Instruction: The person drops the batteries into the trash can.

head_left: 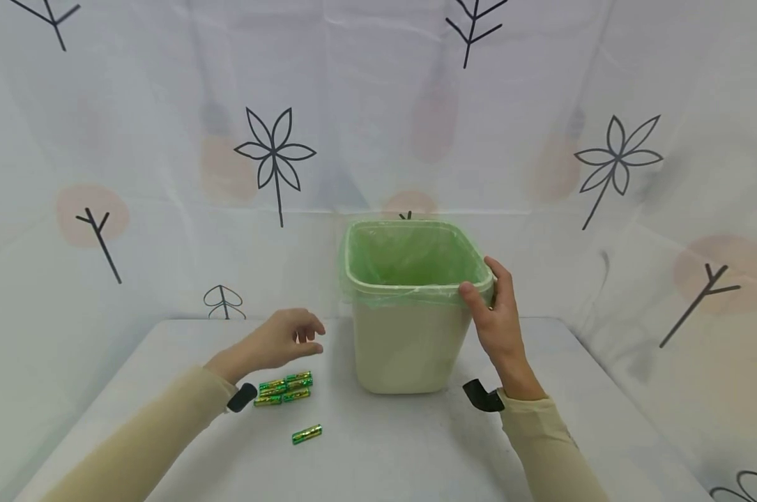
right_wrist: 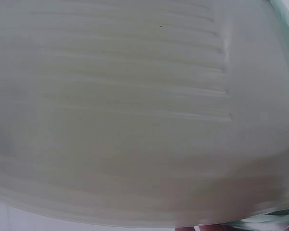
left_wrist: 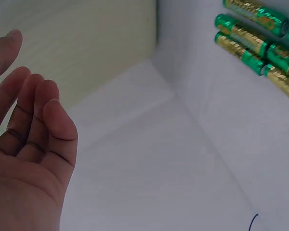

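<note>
Your left hand (head_left: 286, 339) hangs just left of the bin with fingers loosely bent and thumb apart from them — nothing in its grasp. Nearest it, on the white table (head_left: 385, 453), a cluster of green-and-gold batteries (head_left: 284, 390) lies in close rows; one single battery (head_left: 307, 434) lies nearer you, apart from the rest. To their right the pale bin (head_left: 403, 345) stands upright, a thin green liner (head_left: 391, 298) folded over its rim. Your right hand (head_left: 500, 328) grips that rim at the near right corner — thumb in front, fingers along the side.
</note>
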`<state>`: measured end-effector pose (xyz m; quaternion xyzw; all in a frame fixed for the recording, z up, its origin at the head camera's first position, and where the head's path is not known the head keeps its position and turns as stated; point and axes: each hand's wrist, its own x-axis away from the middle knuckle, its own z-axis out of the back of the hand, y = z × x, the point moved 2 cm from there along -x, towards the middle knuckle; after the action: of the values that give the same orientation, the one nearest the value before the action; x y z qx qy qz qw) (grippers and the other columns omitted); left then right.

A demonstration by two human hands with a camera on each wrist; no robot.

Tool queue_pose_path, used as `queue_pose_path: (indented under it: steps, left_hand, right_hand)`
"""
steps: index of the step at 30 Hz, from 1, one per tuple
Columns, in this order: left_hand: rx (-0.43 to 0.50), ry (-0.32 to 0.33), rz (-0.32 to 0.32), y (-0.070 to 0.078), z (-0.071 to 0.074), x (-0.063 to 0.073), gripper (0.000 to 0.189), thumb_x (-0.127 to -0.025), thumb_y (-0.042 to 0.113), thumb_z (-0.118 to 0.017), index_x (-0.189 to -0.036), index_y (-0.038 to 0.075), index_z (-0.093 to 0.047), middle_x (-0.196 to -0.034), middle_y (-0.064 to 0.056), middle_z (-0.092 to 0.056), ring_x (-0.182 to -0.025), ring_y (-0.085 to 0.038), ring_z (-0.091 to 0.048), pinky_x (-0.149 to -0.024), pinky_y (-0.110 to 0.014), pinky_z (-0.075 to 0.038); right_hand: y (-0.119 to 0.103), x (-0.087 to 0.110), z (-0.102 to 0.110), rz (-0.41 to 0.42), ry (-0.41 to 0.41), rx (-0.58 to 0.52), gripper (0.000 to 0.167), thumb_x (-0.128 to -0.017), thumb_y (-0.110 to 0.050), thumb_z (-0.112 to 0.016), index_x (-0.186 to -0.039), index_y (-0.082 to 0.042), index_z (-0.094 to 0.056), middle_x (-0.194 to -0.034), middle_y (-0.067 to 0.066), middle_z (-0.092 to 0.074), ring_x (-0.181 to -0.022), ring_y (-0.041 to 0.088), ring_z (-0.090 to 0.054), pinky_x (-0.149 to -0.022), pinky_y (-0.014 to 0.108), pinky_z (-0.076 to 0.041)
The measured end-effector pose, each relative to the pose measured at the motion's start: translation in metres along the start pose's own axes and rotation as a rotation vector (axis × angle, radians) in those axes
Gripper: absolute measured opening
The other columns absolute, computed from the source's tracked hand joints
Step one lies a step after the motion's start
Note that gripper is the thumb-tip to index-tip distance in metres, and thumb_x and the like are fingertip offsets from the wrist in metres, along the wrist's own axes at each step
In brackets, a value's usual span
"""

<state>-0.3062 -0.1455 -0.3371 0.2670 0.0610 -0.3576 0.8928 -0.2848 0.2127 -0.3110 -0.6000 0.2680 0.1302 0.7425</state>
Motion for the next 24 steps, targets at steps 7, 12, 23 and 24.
queue_pose_path:
  steps: [7,12,23,24]
  left_hand:
    - [0.019,-0.102,0.058,-0.015,-0.035,0.023,0.022,-0.084,0.026,-0.074,-0.102,0.016,-0.065,-0.084,0.011,-0.055,-0.078,-0.007,-0.053,-0.071,-0.025,-0.048]
    - [0.038,-0.172,0.092,-0.02,-0.055,0.034,0.026,-0.082,0.025,-0.076,-0.102,0.01,-0.066,-0.082,0.006,-0.057,-0.077,-0.013,-0.054,-0.069,-0.025,-0.046]
    - [0.043,-0.285,0.135,-0.024,-0.079,0.052,0.031,-0.076,0.033,-0.08,-0.098,0.017,-0.065,-0.079,0.007,-0.054,-0.072,-0.006,-0.048,-0.065,-0.024,-0.042]
    - [0.045,-0.287,0.138,-0.023,-0.08,0.053,0.032,-0.076,0.034,-0.08,-0.097,0.017,-0.065,-0.079,0.007,-0.054,-0.072,-0.006,-0.049,-0.065,-0.024,-0.042]
  right_hand:
    - [0.001,0.0,-0.001,0.013,0.0,-0.012,0.064,-0.094,-0.019,-0.06,-0.148,-0.019,-0.027,-0.134,0.017,-0.045,-0.114,0.019,-0.046,-0.094,0.028,-0.036]
    - [0.001,0.0,0.0,0.018,0.006,-0.006,0.063,-0.094,-0.019,-0.06,-0.148,-0.02,-0.028,-0.134,0.018,-0.046,-0.113,0.019,-0.046,-0.093,0.027,-0.036]
    - [0.001,0.0,-0.001,0.021,0.005,-0.018,0.063,-0.094,-0.017,-0.06,-0.148,-0.018,-0.028,-0.133,0.017,-0.046,-0.113,0.019,-0.047,-0.092,0.027,-0.037]
    - [0.001,0.0,-0.001,0.018,0.005,-0.017,0.063,-0.094,-0.018,-0.06,-0.148,-0.019,-0.027,-0.134,0.017,-0.046,-0.113,0.019,-0.046,-0.093,0.027,-0.037]
